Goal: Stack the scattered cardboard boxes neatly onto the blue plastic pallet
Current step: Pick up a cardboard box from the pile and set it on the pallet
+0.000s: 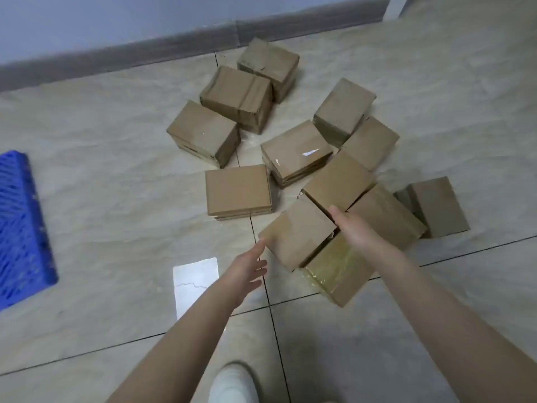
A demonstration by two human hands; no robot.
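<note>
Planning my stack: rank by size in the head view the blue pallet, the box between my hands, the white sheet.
blue pallet, largest even though cut off by the frame
box
white sheet, smallest

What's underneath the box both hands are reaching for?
The plain box lies partly on a glossy tape-wrapped box, whose near end sticks out. How far that one runs beneath it, and anything else below, is covered.
</note>
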